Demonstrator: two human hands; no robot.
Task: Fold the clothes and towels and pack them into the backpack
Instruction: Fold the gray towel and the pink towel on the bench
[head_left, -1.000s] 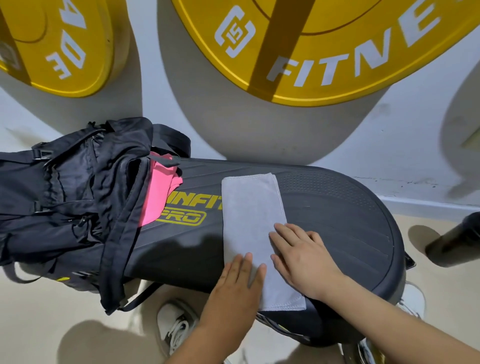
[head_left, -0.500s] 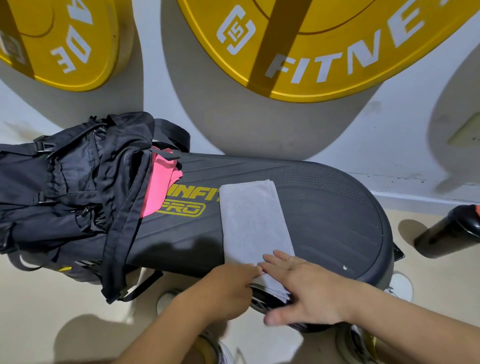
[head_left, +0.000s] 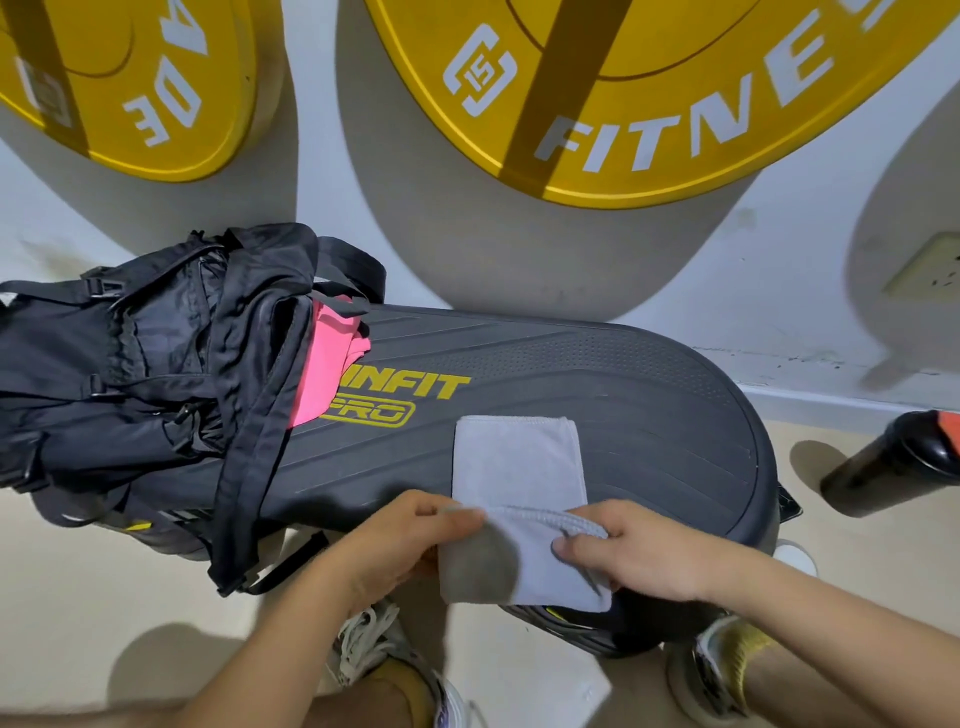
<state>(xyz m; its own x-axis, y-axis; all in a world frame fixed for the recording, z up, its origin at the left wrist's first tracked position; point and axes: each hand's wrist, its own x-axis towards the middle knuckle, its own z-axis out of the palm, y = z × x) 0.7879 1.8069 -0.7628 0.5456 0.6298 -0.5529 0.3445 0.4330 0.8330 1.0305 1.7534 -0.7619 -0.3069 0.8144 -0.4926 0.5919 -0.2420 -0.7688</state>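
A grey towel (head_left: 519, 462), folded into a narrow strip, lies across the near edge of the black step platform (head_left: 649, 405). Its near end is lifted and doubled over. My left hand (head_left: 415, 535) pinches the left corner of that end. On the right corner, my right hand (head_left: 639, 551) grips the edge with curled fingers. The black backpack (head_left: 145, 374) lies open on the platform's left end, and a pink garment (head_left: 324, 364) shows in its mouth.
Two yellow weight plates (head_left: 623, 104) lean against the white wall behind the platform. A dark bottle (head_left: 893, 462) lies on the floor at the right. My shoes (head_left: 384, 639) stand on the beige floor below the platform's near edge.
Both hands went from pressing flat on the towel to taking hold of its near end and lifting it up. The towel slid nearer to me on the platform.
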